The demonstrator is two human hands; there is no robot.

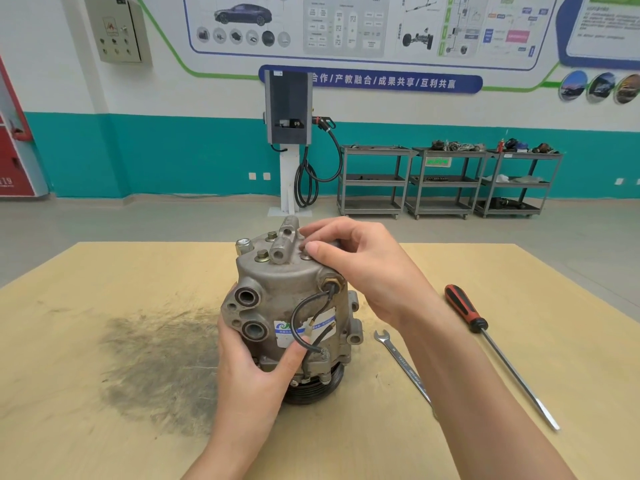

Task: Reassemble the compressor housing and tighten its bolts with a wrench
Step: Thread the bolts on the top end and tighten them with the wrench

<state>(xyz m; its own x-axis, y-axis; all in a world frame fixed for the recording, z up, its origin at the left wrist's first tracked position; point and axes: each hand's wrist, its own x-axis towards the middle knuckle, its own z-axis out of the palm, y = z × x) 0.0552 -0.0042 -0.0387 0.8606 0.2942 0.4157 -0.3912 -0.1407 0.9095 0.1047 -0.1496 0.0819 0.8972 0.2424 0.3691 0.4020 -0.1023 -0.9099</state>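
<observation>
Upright on wooden counter (104, 278): dull cast-metal compressor (294, 306), torn blue-white label unreadable; left hand (256, 368) gripping side, right hand (360, 268) fingers pinching top bolt (306, 252).

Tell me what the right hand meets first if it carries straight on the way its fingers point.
The right hand points left across the top of the compressor, fingertips at a bolt there. Straight on, it would probably first meet the raised port block on the cover; depth is hard to judge from one view.
</observation>
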